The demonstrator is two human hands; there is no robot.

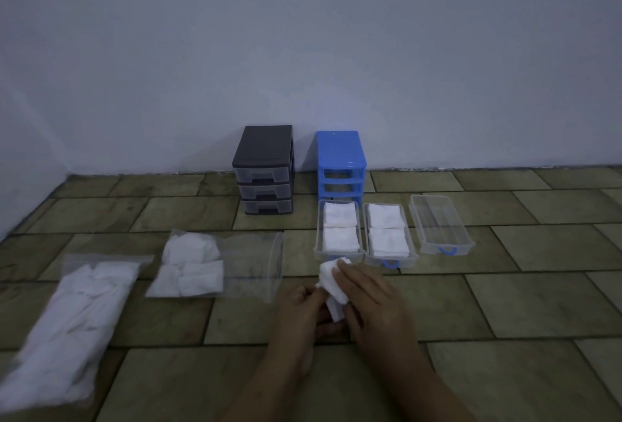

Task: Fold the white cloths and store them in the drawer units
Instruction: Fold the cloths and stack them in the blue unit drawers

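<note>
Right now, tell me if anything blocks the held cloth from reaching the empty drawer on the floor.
Nothing visible does. Both hands hold the cloth; the empty drawer lies open-topped at far right, with only bare floor between them.

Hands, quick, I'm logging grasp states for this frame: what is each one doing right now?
Left hand: pinches the lower end of the white cloth.
Right hand: fingers laid over the same cloth, holding its upper part.
</note>
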